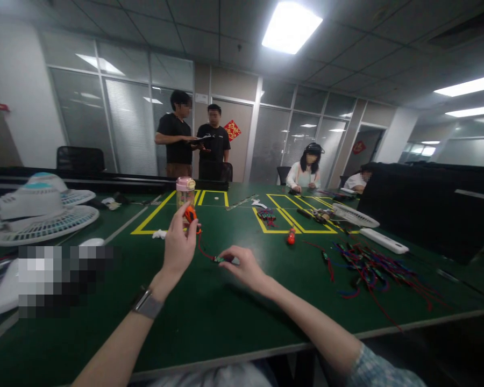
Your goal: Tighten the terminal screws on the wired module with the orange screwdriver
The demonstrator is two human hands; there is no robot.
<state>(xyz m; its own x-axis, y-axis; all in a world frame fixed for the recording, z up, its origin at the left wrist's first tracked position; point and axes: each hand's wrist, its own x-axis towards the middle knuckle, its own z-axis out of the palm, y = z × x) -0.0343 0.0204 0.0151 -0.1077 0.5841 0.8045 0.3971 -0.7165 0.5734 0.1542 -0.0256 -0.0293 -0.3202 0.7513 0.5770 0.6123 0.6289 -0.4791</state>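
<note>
My left hand (179, 236) is raised above the green table, its fingers closed around a small orange-and-black hand tool (191, 214) whose exact kind I cannot make out. A red wire (202, 248) runs down from beside the tool to a small green circuit board (218, 259). My right hand (242, 267) pinches that board at its right end, between thumb and fingers, low over the table. Whether the tool's jaws grip the wire is hidden. Behind my left hand stands a pink-lidded clear cup (185, 189).
A tangled heap of wired boards (371, 269) lies on the right, with a smaller bundle (267, 216) and a red-orange object (291, 236) nearer the middle. White fans (44, 215) crowd the left. Yellow tape (145, 232) marks the green table (210, 322). Several people are beyond it.
</note>
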